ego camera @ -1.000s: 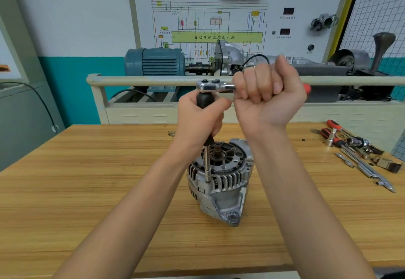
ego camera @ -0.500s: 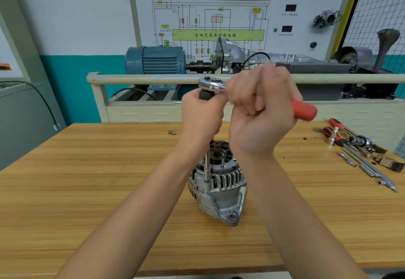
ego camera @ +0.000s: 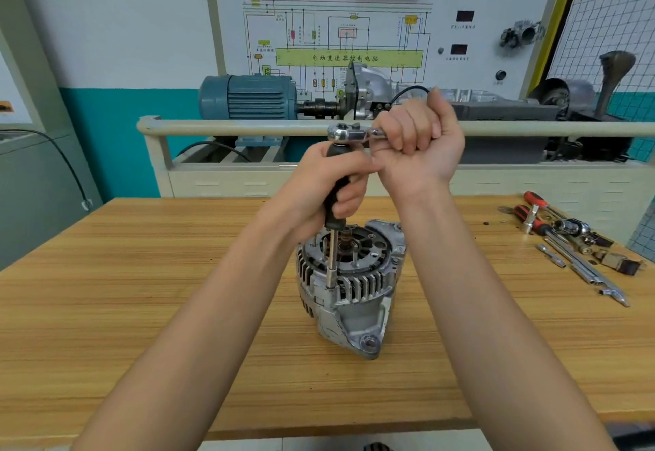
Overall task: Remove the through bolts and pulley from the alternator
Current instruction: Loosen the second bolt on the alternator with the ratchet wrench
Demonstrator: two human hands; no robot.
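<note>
A silver alternator [ego camera: 349, 287] stands on end in the middle of the wooden bench [ego camera: 141, 309], its open finned face up. A long extension bar [ego camera: 332, 259] runs straight down into the left rim of its housing. My left hand [ego camera: 326, 185] grips the bar's black sleeve just above the alternator. A chrome ratchet head [ego camera: 345, 131] sits on top of the bar. My right hand [ego camera: 420, 142] grips the ratchet's handle, which is hidden inside the fist. The bolt under the socket is hidden.
Loose tools [ego camera: 567, 238] lie at the bench's right side: red-handled drivers, sockets, extension bars. Behind the bench runs a beige rail [ego camera: 230, 128] with a blue motor [ego camera: 248, 96] and gearbox rig, backed by a wiring-diagram panel [ego camera: 347, 36].
My right hand swung the ratchet handle toward me half a second ago, showing its red grip, then back away again. My left hand stayed on the bar. The alternator has not moved.
</note>
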